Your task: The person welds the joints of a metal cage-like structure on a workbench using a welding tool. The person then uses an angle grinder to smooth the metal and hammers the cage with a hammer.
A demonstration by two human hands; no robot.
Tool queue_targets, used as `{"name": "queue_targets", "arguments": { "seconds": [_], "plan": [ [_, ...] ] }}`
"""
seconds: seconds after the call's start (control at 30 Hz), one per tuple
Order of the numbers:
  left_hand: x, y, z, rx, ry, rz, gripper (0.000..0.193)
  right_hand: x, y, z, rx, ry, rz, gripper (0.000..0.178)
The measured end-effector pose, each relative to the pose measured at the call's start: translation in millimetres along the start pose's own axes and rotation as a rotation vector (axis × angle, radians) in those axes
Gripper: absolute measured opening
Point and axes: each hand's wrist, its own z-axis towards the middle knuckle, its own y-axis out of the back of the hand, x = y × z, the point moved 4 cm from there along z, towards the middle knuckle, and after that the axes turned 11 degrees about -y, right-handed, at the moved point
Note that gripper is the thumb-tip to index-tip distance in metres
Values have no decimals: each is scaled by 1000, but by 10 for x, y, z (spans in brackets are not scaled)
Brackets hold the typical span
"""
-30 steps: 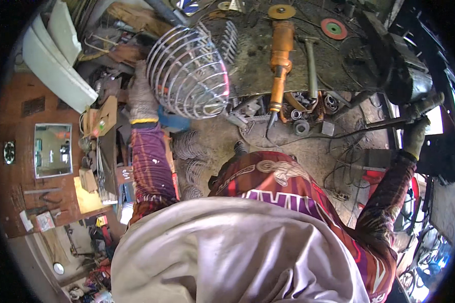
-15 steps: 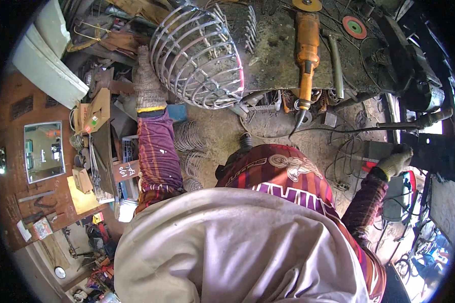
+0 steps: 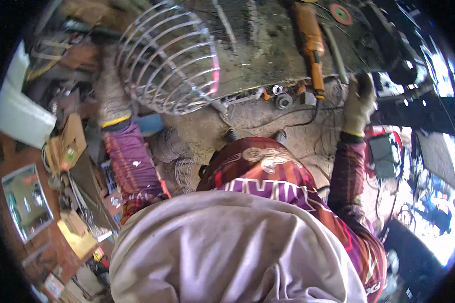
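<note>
A rounded cage of bent metal rods [image 3: 169, 60] leans at the bench's near edge, left of the middle. It has a pink mark on its right rim. My left hand [image 3: 114, 96], in a grey knitted glove, lies along the cage's left side; blur hides its fingers and whether they grip. My right hand [image 3: 360, 108], gloved too, reaches up to the bench edge on the right. A dark patch shows at its blurred fingers, and I cannot make out what it is. Left of that hand, an orange angle grinder [image 3: 309, 35] lies on the workbench [image 3: 268, 60].
Beside the grinder lie a grey tube [image 3: 334, 53] and a green-and-red disc [image 3: 340, 14]. Rod bundles [image 3: 254, 22] rest farther back. Wire coils [image 3: 172, 146] lie on the floor near my left arm. A cable crosses the floor below the bench. Cardboard boxes [image 3: 68, 144] stand at left.
My right hand has moved up and left, from beside a dark box to the bench edge. The view has turned and shifted; my left hand stays beside the cage.
</note>
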Motion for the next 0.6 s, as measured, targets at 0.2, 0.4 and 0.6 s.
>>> {"name": "queue_targets", "arguments": {
  "seconds": [0.2, 0.4, 0.6],
  "plan": [
    [37, 157, 239, -1, 37, 245, 60, 475, -378, 47, 123, -36, -664, 49],
    [36, 131, 313, 94, -43, 564, 71, 174, -615, 379, 349, -134, -919, 54],
    [-158, -77, -97, 25, 25, 463, 63, 85, -603, 350, 329, -107, -869, 52]
  ]
}}
